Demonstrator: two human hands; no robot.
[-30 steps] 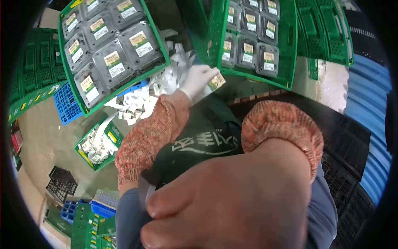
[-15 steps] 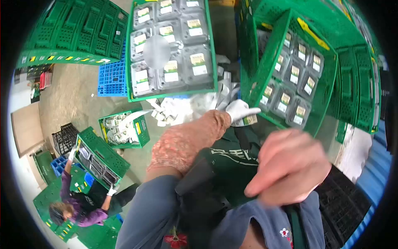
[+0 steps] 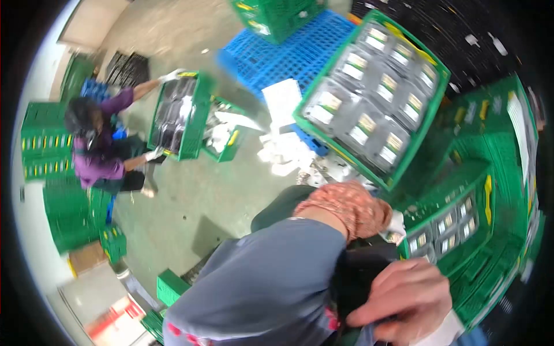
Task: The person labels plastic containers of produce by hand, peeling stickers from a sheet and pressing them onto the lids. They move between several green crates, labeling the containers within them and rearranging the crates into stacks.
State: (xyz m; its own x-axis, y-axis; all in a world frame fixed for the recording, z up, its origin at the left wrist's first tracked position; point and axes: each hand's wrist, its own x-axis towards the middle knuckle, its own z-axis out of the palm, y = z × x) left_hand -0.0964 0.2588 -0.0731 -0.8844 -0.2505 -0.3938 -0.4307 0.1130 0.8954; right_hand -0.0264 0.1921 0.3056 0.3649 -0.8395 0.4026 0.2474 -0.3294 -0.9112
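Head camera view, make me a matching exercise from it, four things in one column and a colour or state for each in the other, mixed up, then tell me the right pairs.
Things:
1. Pallet
2. Knit sleeve
3. Right hand
4. Co-worker's top

Colours or states:
A. Purple
B. Bare, without a glove
C. Blue
D. Orange

Right pairs: 1-C, 2-D, 3-B, 4-A.

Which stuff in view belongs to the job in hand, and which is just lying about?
Likely the job:
- labelled clamshell boxes
- green crates holding them
- labels at the gloved left hand

Apparently lying about:
- white paper scraps on the floor
- black crate
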